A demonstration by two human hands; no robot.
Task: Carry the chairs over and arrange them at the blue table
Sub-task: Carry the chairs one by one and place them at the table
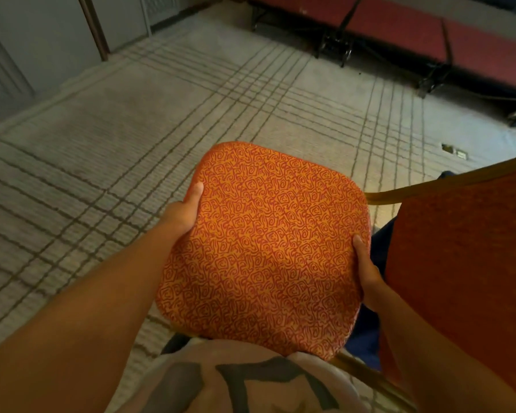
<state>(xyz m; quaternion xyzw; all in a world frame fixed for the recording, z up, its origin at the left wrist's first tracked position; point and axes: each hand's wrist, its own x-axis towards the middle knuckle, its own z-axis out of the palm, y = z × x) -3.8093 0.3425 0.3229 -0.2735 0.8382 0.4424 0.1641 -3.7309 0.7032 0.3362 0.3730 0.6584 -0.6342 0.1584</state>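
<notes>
- Chair [262, 248]: orange patterned seat held up off the floor, close against the person's front, over the carpet [131, 129].
- Left hand [182, 213] grips the seat's left edge, thumb on top; fingers hidden below.
- Right hand [367, 269] grips the right edge the same way, thumb over the cushion.
- Backrest [465, 263] and gold frame to the right, apparently the same chair turned sideways.
- Red-covered tables [399, 28] along the far wall, well apart.
- Blue table not in view.
- Progress, judged: mid-carry. No chair seen placed; setting this one down and arranging it remains. Cannot tell how many others are left.
</notes>
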